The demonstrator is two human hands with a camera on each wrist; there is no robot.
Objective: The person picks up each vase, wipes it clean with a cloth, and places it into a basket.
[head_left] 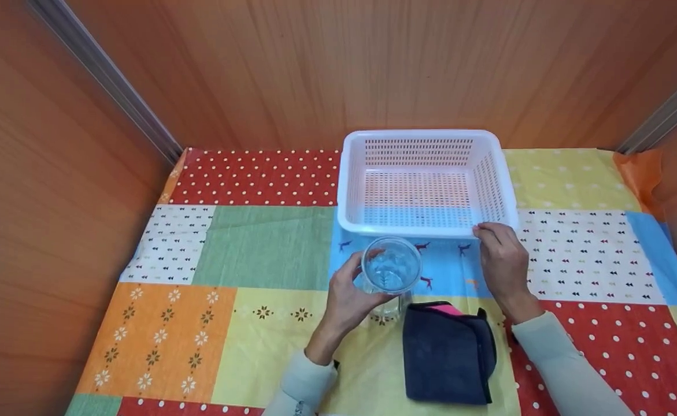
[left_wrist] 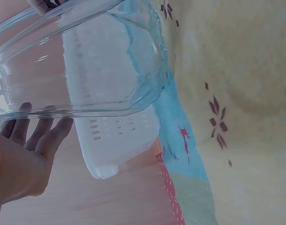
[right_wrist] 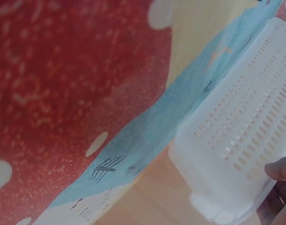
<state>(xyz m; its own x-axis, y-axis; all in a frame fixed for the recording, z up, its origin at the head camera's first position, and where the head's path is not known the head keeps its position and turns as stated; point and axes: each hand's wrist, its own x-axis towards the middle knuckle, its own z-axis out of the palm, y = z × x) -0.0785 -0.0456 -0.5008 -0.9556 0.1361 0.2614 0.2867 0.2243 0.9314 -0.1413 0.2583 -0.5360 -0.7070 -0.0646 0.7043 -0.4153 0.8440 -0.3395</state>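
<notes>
My left hand holds a clear round glass jar, its wide rim facing up toward the head camera. Fingers curve along the wall of the glass jar in the left wrist view. A white plastic basket with slotted walls stands just beyond the jar, and nothing lies in it. At its near right corner, my right hand grips the rim. The right wrist view shows the thumb and fingers of the right hand on the edge of the basket.
A dark fabric pouch with a pink inside lies between the forearms, near the front. Beneath everything spreads a colourful patchwork tablecloth. Wooden panels close off the back and both sides, the back one right behind the basket.
</notes>
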